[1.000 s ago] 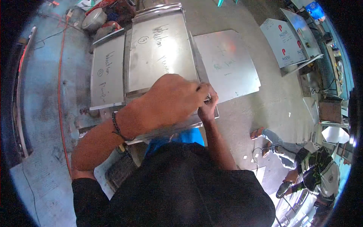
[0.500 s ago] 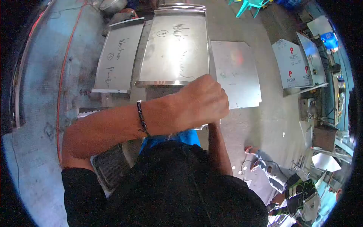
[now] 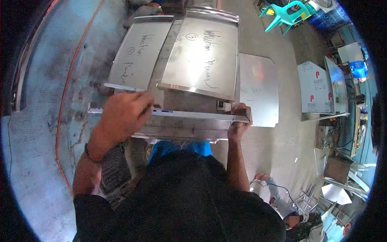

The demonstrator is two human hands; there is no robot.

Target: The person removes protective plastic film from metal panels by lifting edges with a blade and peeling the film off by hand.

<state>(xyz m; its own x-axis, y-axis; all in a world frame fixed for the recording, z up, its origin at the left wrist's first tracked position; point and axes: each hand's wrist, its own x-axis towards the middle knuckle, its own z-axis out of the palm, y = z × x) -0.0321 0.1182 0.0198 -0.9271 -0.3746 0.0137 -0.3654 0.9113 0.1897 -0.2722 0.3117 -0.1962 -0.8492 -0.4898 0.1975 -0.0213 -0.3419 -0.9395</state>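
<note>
A: Leftmost first: what lay by the left hand?
B: The numbered panel, lettered in dark ink, lay just beyond it. The hand was over the left stretch of the long metal channel, whose left end showed past the wrist side.
A: State of that hand?
B: Fingers bent together, a small dark piece at the fingertips. Could not tell whether it was grasped, nor whether the hand touched the channel.
A: Centre?
B: The channel ran crosswise in front of the dark shirt, between the two hands. Beyond it lay the larger panel, marked with a circled 3.
A: And the right hand?
B: Clenched around the channel's right end. A small silver-and-dark item was just left of its fingers; identity unclear.
A: Farther right?
B: A plain sheet lay beyond the right hand, then came a board printed PHOENIX, well apart from the channel
</note>
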